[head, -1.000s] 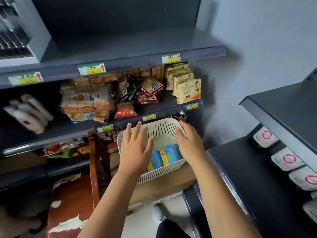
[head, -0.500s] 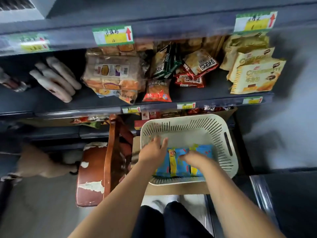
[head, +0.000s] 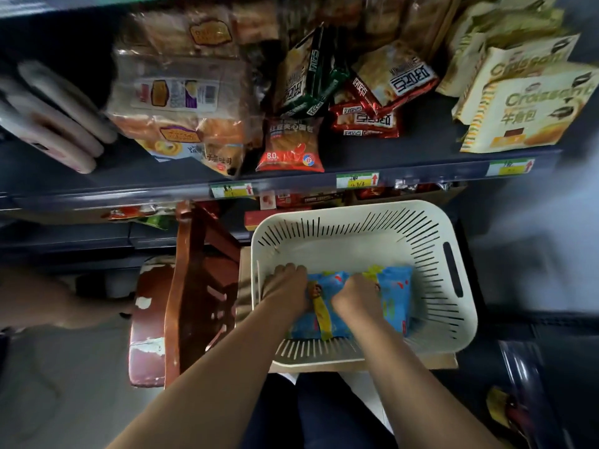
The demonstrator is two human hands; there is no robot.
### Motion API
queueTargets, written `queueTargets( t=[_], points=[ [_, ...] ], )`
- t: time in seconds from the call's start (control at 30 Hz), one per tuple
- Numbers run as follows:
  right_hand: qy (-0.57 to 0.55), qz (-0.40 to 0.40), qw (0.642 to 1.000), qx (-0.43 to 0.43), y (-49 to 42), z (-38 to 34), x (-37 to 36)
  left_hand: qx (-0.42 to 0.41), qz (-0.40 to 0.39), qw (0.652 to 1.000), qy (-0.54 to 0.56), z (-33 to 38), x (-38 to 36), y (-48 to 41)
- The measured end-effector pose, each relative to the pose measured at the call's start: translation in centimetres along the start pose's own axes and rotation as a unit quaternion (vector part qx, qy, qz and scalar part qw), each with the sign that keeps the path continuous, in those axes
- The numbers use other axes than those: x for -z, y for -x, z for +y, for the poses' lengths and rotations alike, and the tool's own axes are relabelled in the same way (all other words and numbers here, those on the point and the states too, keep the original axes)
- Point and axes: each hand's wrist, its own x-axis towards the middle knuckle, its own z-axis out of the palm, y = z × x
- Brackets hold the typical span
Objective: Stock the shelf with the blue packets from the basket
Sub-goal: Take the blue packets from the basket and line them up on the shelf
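Note:
A cream slotted basket (head: pixel 447 241) sits on a cardboard box below the shelf. Blue packets with yellow stripes (head: pixel 397 296) lie side by side on its floor. Both my hands are down inside the basket. My left hand (head: pixel 287 288) curls its fingers over the left end of the packets, near the basket's left wall. My right hand (head: pixel 355 296) is closed over the packets' middle, with one blue packet showing to its right. The dark shelf (head: pixel 421 140) above holds bread and snack bags.
A worn brown wooden chair (head: pixel 194 286) stands just left of the basket. Croissant boxes (head: pixel 525 108) fill the shelf's right end, red snack bags (head: pixel 291 147) the middle, bread bags (head: pixel 181 102) the left. Another person's arm (head: pixel 48 303) shows at far left.
My view has dropped closer to the basket. Both hands went from hovering above the rim down onto the blue packets, and their fingers have closed on them.

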Motion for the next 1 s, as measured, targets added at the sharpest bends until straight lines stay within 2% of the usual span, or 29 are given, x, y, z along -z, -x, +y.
queueTargets(
  t=[0.13, 0.3, 0.4, 0.5, 0.6, 0.67, 0.83, 1.0],
  points=[
    [0.014, -0.065, 0.998, 0.007, 0.0, 0.8, -0.1, 0.01, -0.008, 1.0, -0.011, -0.1, 0.5, 0.1],
    [-0.062, -0.114, 0.991, 0.034, 0.5, 2.5, 0.5, -0.005, -0.059, 0.997, -0.052, 0.1, 2.9, -0.1],
    [-0.178, -0.037, 0.983, 0.036, 0.9, 2.5, 2.1, -0.02, -0.023, 1.0, -0.006, 0.0, 5.7, 0.8],
    [-0.379, 0.001, 0.925, 0.036, 2.6, 2.3, 5.9, -0.033, 0.049, 0.99, 0.128, 0.1, 9.5, 2.6],
    [-0.503, -0.002, 0.861, 0.073, 5.2, 2.7, 10.8, -0.023, 0.123, 0.952, 0.28, 0.7, 13.6, 4.9],
    [-0.52, 0.005, 0.846, 0.116, 6.9, 3.0, 13.8, -0.024, 0.143, 0.928, 0.342, 1.3, 16.1, 6.6],
    [-0.499, 0.016, 0.836, 0.228, 11.5, 3.4, 20.2, -0.055, 0.172, 0.873, 0.454, 2.9, 21.1, 11.7],
    [-0.547, 0.078, 0.79, 0.266, 15.9, 3.4, 24.7, -0.105, 0.163, 0.801, 0.566, 4.2, 24.0, 17.2]
  ],
)
